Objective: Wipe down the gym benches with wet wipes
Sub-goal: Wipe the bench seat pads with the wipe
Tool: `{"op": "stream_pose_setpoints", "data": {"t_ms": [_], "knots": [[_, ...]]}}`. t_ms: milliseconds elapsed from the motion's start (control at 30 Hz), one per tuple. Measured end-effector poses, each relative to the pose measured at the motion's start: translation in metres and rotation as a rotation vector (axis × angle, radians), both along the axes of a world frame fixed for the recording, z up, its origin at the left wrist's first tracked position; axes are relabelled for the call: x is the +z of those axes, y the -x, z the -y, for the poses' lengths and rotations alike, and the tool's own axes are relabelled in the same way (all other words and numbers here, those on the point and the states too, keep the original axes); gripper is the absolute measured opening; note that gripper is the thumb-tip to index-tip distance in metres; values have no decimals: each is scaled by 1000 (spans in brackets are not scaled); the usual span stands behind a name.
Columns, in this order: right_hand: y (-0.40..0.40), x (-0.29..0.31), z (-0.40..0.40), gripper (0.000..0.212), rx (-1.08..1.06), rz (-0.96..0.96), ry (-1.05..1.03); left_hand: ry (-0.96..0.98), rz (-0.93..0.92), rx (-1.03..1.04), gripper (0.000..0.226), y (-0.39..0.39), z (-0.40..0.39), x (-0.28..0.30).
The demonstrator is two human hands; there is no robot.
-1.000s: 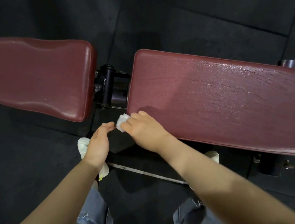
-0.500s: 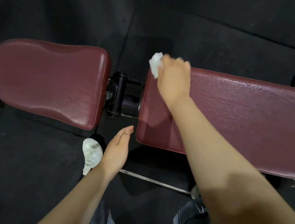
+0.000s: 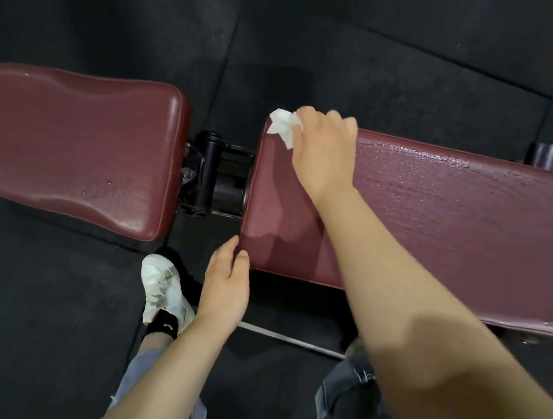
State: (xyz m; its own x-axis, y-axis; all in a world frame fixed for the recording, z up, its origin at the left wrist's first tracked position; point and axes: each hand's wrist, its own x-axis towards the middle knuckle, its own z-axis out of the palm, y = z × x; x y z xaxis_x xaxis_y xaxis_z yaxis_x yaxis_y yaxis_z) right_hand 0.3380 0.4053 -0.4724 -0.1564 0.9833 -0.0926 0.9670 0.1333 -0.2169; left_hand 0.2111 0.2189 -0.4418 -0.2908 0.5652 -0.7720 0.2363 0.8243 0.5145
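A gym bench with two dark red pads lies across the view. My right hand (image 3: 323, 152) grips a crumpled white wet wipe (image 3: 282, 127) at the far left corner of the long back pad (image 3: 455, 229), whose surface to the right glistens wet. My left hand (image 3: 227, 283) is open, with straight fingers touching the near left corner of that same pad. The seat pad (image 3: 68, 147) lies to the left, with a few wet spots near its right end, apart from both hands.
A black hinge and frame (image 3: 213, 174) fill the gap between the pads. My white shoe (image 3: 163, 286) stands on the black rubber floor (image 3: 31, 319) below the gap. A metal base bar (image 3: 288, 338) runs under the bench. A metal cylinder (image 3: 550, 156) pokes up at the far right.
One second ago both hands held the wipe at the pad's near corner. My right hand carried it to the far corner and stays there. My left hand has moved up to touch the near corner.
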Motion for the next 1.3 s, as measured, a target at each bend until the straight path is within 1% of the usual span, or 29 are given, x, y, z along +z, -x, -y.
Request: {"op": "stream_pose_setpoints", "data": {"t_ms": [33,67,100,167,233,300,367,433,533,567,600,633,667,700,767,833,900,933,1000,1067,1133,1200,1300], "knots": [[4,2,11,18,-52,-17,14,1,-17,-36,46,1,0,-1],[5,2,32,18,-49,-38,11,-2,-35,-73,47,2,-1,-1],[4,3,64,16,-11,-64,14,-8,-51,-108,50,3,-2,0],[-8,9,144,15,61,-98,88,-39,-74,-172,54,3,-4,3],[-27,12,207,17,57,-125,176,-81,-79,-234,56,1,-6,5],[-36,1,226,17,72,-125,174,-112,-85,-291,61,-1,-4,5],[-37,-11,215,18,158,-97,110,-125,-107,-324,64,-2,-2,4],[-38,-15,202,20,252,-124,57,-130,-117,-335,66,-3,0,1],[-35,-12,188,16,396,-187,11,-130,-121,-342,68,-5,3,1],[-34,-10,172,15,416,-165,10,-132,-121,-341,68,-6,4,1],[-33,-8,148,17,402,-93,0,-134,-118,-341,67,-7,4,2],[-32,-8,118,16,336,6,-21,-136,-113,-339,67,-6,4,1],[-32,-8,85,14,203,55,-68,-136,-105,-337,66,-6,4,1],[-34,-7,52,16,52,49,-116,-131,-99,-336,66,-5,4,0],[-43,-2,-4,24,-189,5,-67,-113,-95,-350,65,-2,3,1],[-45,0,-28,24,-280,37,-11,-105,-115,-384,64,2,0,1],[-46,3,-11,23,-269,9,-16,-124,-141,-429,64,2,-4,5],[-50,3,12,23,-220,20,-13,-139,-147,-453,65,-1,-6,8],[-57,4,84,20,-143,26,56,-159,-145,-496,66,-7,-9,14],[-64,12,160,13,-144,-47,134,-150,-158,-518,67,-14,-10,17],[-70,17,203,8,-172,-123,170,-141,-186,-530,69,-17,-8,15],[-76,14,194,9,-152,-77,154,-156,-210,-583,69,-18,-6,14],[-77,-2,113,7,-149,71,-42,-201,-248,-699,69,-20,-3,12]]}}
